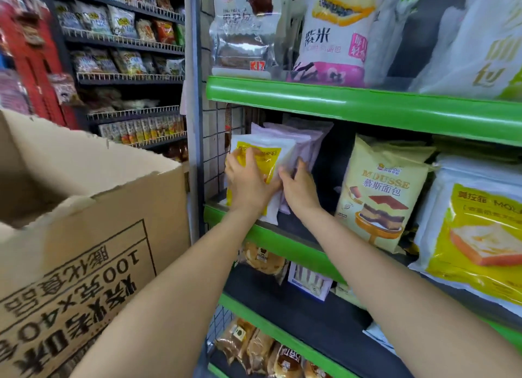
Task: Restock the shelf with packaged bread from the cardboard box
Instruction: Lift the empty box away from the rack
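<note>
A yellow-and-white bread bag [264, 151] stands upright at the left end of the middle green shelf [282, 243]. My left hand [247, 184] lies flat against its front with the fingers spread. My right hand [299, 190] grips the bag's right edge, fingers tucked between it and the pale purple bags [299, 137] standing behind. The open cardboard box [93, 231] with torn flaps sits at the left, its inside hidden from view.
A yellow mousse bread bag [384, 197] and a white-yellow toast bag [480, 228] stand further right on the same shelf. More bread fills the upper shelf [367, 103] and lower shelves. A snack rack [127, 53] stands behind the box.
</note>
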Demonstrator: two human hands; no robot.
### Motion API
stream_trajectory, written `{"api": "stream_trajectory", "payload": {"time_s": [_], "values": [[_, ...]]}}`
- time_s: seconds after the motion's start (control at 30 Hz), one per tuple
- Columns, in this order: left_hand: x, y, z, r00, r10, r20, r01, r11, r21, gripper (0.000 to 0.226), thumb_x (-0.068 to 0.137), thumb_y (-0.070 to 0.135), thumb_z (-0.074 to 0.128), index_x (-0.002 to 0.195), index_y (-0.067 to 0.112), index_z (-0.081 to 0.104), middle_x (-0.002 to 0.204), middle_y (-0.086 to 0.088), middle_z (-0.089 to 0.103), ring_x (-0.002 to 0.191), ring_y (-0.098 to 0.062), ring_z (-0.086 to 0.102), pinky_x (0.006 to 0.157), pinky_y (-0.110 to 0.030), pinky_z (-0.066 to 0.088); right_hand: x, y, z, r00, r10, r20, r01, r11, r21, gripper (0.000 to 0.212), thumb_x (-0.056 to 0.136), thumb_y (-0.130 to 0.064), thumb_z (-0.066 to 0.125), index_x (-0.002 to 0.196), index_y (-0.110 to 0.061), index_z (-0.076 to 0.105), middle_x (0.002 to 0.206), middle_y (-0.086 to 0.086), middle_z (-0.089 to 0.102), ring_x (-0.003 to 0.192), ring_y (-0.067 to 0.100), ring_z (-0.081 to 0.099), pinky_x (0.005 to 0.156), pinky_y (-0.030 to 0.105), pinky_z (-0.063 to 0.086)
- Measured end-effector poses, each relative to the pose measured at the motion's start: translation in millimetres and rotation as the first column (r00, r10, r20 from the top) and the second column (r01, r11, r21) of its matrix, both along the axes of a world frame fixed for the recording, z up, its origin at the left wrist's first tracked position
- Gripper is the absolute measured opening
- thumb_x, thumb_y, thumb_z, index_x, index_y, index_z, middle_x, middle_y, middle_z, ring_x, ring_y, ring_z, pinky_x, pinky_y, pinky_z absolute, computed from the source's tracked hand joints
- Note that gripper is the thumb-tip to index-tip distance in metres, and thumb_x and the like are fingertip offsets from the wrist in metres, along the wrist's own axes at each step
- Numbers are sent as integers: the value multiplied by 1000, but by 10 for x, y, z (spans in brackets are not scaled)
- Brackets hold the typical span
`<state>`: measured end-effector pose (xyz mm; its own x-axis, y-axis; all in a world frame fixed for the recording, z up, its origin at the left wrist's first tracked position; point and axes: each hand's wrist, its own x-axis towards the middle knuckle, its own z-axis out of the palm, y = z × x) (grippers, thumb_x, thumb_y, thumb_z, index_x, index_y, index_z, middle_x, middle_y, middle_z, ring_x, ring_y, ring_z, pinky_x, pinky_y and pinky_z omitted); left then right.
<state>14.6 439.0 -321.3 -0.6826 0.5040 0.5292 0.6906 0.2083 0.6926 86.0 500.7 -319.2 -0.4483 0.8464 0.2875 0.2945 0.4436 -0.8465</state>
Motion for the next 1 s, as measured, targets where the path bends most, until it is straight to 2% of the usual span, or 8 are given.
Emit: {"api": "stream_trajectory", "payload": {"time_s": [0.17,0.27,0.37,0.47,0.63,0.77,0.9,1.0], "values": [[102,-157,414,997,40,59,-16,932,-363,63,85,37,62,136,11,35,149,-19,19,139,-39,20,106,-48,34,135,-269,458,986,-44,164,27,994,106,54,96,-11,44,145,-4,24,144,19,33,134,31,33,102,28,28],[160,-335,848,982,3,191,82,898,-433,49,90,18,56,135,7,39,144,-19,28,131,-39,35,101,-45,39,190,-475,806,962,0,274,-33,993,116,50,92,-4,45,141,-6,33,130,19,44,116,34,48,77,30,36],[163,-593,1276,964,0,267,147,834,-532,17,90,6,51,105,10,56,108,-13,55,108,-34,54,84,-36,45,259,-686,1157,920,70,386,-105,992,71,47,89,-1,44,136,-3,39,129,23,46,118,35,48,81,33,38],[153,-948,1640,959,29,282,150,792,-592,15,88,6,48,75,13,52,76,-7,51,82,-27,52,70,-31,44,346,-906,1469,868,202,453,-220,975,-13,41,91,1,41,131,-2,49,131,21,51,120,33,49,93,37,42],[125,-1648,2030,946,120,300,65,839,-540,22,93,13,46,100,1,63,97,-18,66,89,-34,63,76,-39,52,411,-1325,1834,825,372,426,-346,928,-141,28,97,-11,42,118,-14,61,112,7,63,105,26,59,78,31,45],[137,-2292,2038,908,273,316,-81,858,-508,22,91,14,48,103,4,63,106,-17,66,99,-34,62,85,-38,53,345,-1737,1841,698,538,472,-523,834,-177,31,93,-7,50,123,-11,59,127,11,59,116,26,56,91,31,45],[87,-2824,1913,817,565,112,-392,687,-612,36,92,18,44,126,8,49,129,-14,47,122,-33,41,97,-43,39,125,-2090,1664,478,567,671,-717,693,-74,47,90,-8,51,136,-19,46,142,13,35,134,30,32,106,33,32],[20,-3161,1717,682,728,70,-488,524,-699,45,92,13,43,136,8,34,148,-14,24,137,-33,22,109,-50,27,-24,-2290,1661,398,537,744,-778,627,-36,54,93,-36,51,143,-24,34,153,7,18,143,29,12,113,39,21]]}}
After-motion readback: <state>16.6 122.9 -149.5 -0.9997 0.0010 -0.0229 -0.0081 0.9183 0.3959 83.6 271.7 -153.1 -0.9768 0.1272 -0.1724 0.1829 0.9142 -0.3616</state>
